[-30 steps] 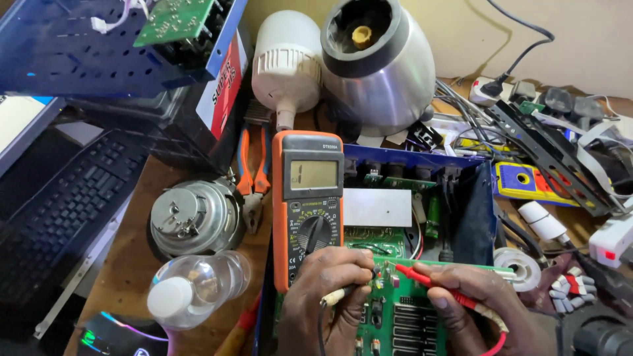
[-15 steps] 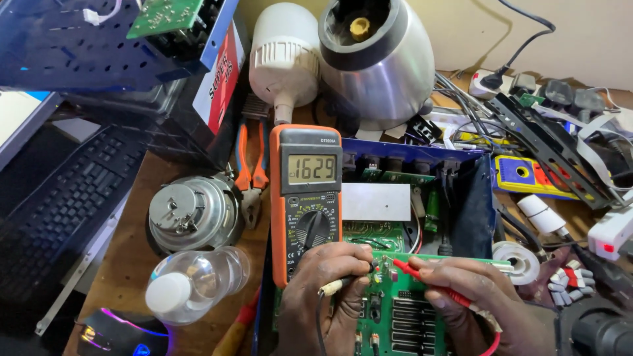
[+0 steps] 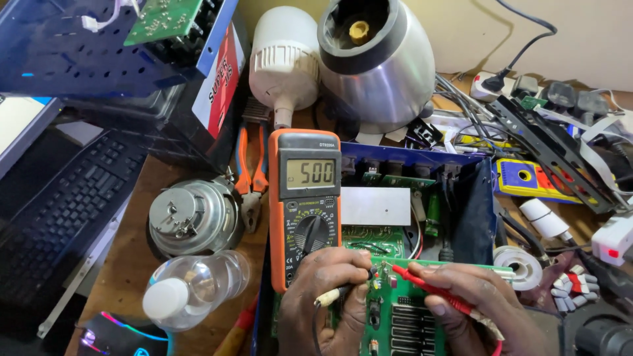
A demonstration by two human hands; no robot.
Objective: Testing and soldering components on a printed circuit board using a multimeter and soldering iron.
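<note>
Where the two hands meet at 6 o'clock, each grips a probe over the circuit board (image 3: 409, 316). Left hand (image 3: 330, 296): closed round a pale-tipped probe (image 3: 333, 295), tip pointing to 2 o'clock. Right hand (image 3: 471, 300): pinching the red probe (image 3: 422, 280), tip pointing to 10 o'clock; both tips sit close together on the board's upper edge. Board: green, lying in an open blue case (image 3: 475, 198). Multimeter (image 3: 306, 204): orange, at 11 o'clock from the left hand and touching it, display lit with digits. Pliers (image 3: 249, 178): orange-handled, just left of the multimeter. Round metal part (image 3: 194, 217): at 9 o'clock on the worktop (image 3: 125, 264). Clear bottle (image 3: 191, 290): lying at 8 o'clock. Solder reel (image 3: 521, 264): at 3 o'clock. White bulb (image 3: 283, 59) and steel blender base (image 3: 379, 62): at 12 o'clock. Keyboard (image 3: 59, 217): far left.
</note>
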